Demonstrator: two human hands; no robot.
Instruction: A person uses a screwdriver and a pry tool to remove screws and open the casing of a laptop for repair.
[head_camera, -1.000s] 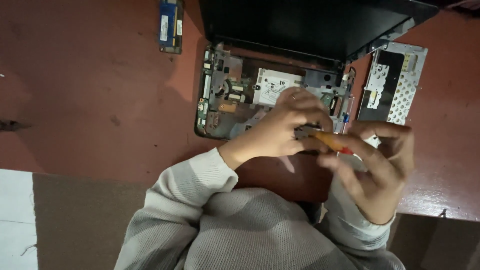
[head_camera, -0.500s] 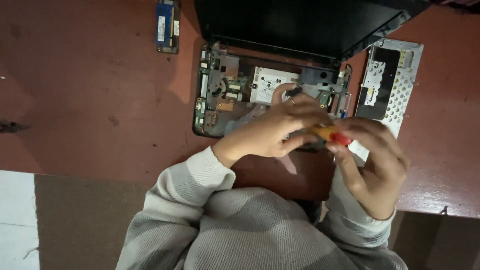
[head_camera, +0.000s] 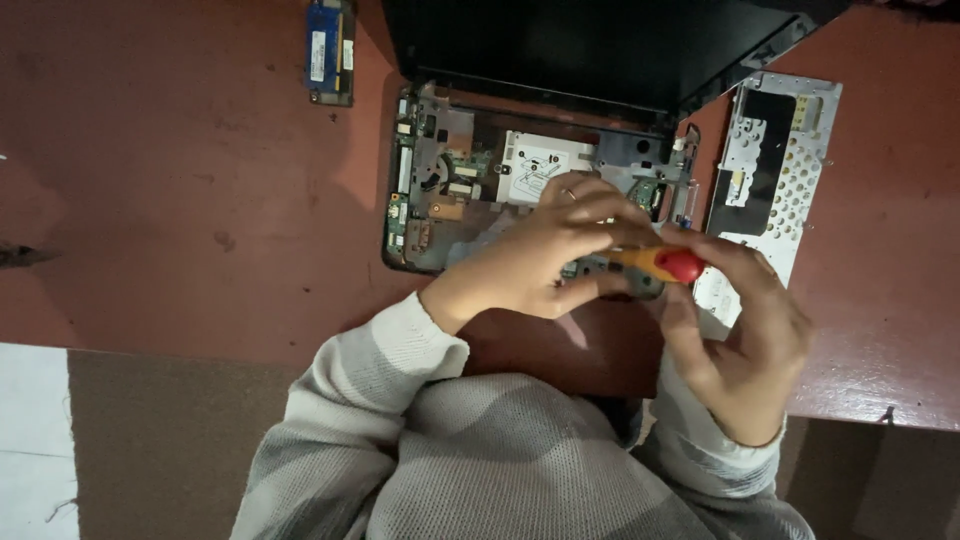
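Screwdriver (head_camera: 655, 263) lies sideways between both hands: right hand (head_camera: 745, 345) pinches its red end, left hand (head_camera: 550, 255) curls round the shaft over the opened laptop (head_camera: 450, 190).

- L hand (head_camera: 545, 262): reaches fwd from lower centre, back of hand up, palm down. Fingers (head_camera: 600, 212) curled and bunched toward the R hand; thumb tucked under, tip pointing right.
- L wrist bare just past the cuff; forearm in a grey striped sleeve, angled up and to the right from the torso.
- R hand (head_camera: 745, 345): comes in from lower right, back of hand toward cam, fingers pointing up-left. Thumb and fingertips (head_camera: 722, 255) pinched together in a closed grip.
- R wrist bent inward; cuff of same grey sleeve at the wrist.
- Both hands meet at the fingertips, touching or nearly so; can't tell which.
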